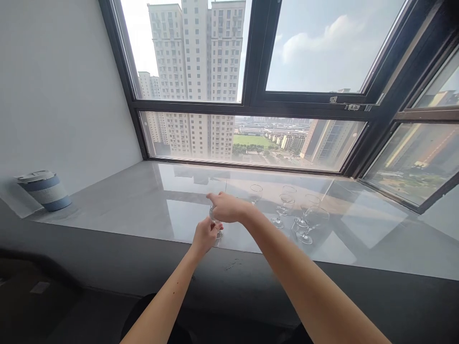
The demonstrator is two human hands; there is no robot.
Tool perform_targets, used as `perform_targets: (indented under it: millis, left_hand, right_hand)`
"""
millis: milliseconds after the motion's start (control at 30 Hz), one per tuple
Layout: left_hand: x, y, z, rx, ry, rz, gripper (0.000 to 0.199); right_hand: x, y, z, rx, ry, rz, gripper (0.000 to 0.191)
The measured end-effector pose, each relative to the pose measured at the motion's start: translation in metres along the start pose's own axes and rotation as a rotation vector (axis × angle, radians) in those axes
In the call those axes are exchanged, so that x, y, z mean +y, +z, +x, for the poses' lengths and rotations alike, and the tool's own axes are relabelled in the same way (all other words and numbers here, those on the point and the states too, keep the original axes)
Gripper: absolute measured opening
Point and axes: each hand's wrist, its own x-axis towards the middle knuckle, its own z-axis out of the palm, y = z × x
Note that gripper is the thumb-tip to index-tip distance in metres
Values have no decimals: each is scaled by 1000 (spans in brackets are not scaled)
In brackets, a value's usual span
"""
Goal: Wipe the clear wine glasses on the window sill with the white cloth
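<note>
A clear stemmed glass (213, 215) stands near the front edge of the glossy windowsill (125, 210), partly hidden by my hands. Low down, my left hand (205, 234) has its fingers closed around the glass's stem. My right hand (225, 207) reaches over the top of the same glass, its fingers closed at the rim and bowl. To the right are several more clear stemmed glasses, among them one close to the front (317, 219) and one farther back (256, 190).
A blue and white lidded cup (48, 191) is on the sill's far left, by the wall. Dark-framed windows (251, 110) rise behind the sill. The sill's front edge runs just below my hands.
</note>
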Motion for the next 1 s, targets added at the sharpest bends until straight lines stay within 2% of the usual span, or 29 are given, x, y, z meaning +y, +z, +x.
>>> perform_targets:
  millis: [100,167,333,400,467,567,667,733,800,867,933,1000]
  left_hand:
    - [-1,0,1,0,6,-2,17]
    - [-2,-1,1,-5,0,-19,18]
    - [-3,-1,-1,-23,1,-74,21]
    - [-5,-1,0,-7,6,-64,19]
    - [-7,-1,1,-5,-6,-62,19]
    - [-9,-1,1,-15,-32,-81,20]
    - [-8,-2,1,-15,-28,-67,17]
    - [-6,-2,1,-10,-12,-46,14]
    - [-5,-3,2,5,9,-13,9]
    - [-4,-4,2,26,23,38,6]
    - [-5,-5,2,40,26,84,12]
    - [-6,-5,2,38,27,110,16]
  right_hand:
    - [-9,3,5,-37,-14,-101,46]
    - [-13,4,5,-29,-23,-115,44]
    - [-7,-2,2,-147,-30,72,69]
    - [-3,-6,1,-147,-45,104,77]
    - [-1,-7,0,-55,-67,122,82]
    - [0,-3,-3,176,-105,128,78]
    - [-3,6,-5,398,-84,1,61]
    - [-6,14,-4,452,0,-128,43]
    - [-9,21,-1,424,90,-218,29]
    - [-12,27,3,349,121,-257,22]
    - [-13,31,6,267,96,-280,23]
    - [-13,32,7,207,35,-285,32]
